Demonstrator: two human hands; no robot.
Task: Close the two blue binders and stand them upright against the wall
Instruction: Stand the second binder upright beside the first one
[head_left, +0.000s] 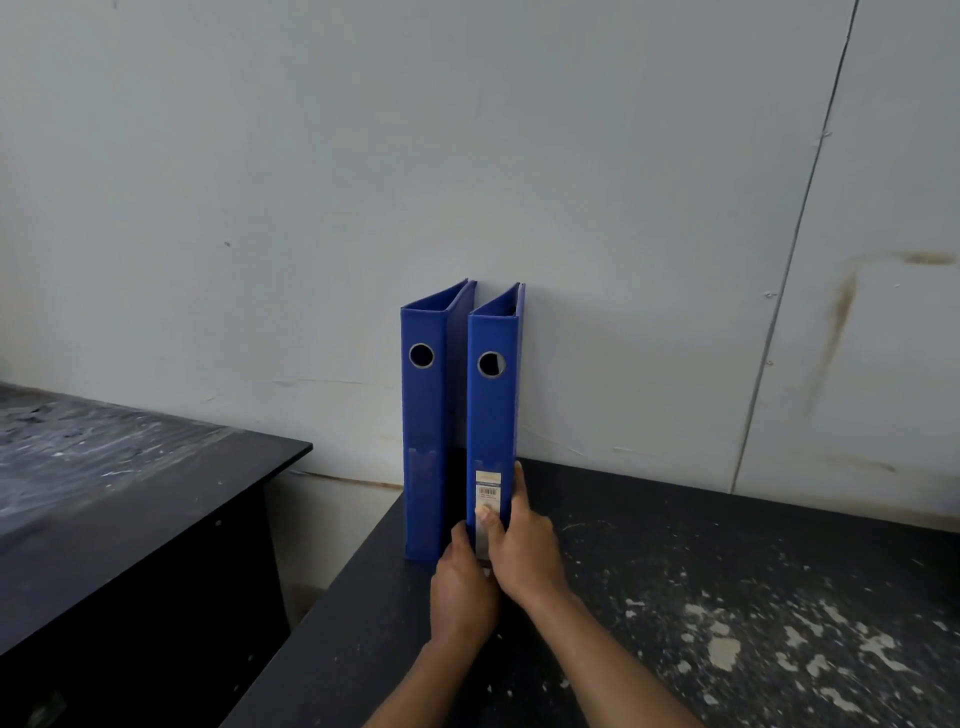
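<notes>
Two closed blue binders stand upright side by side, spines toward me, their far edges against the pale wall (623, 208). The left binder (423, 431) stands free at the table's left edge. The right binder (492, 415) carries a barcode label low on its spine. My left hand (460, 587) grips that binder's bottom from the left, fingers between the two binders. My right hand (524, 545) clasps its lower right side, thumb on the spine over the label.
The binders rest on a black table (701, 597) with worn, chipped paint. A second black table (119, 509) stands to the left across a narrow gap. A thin cable (800, 218) runs down the wall at right.
</notes>
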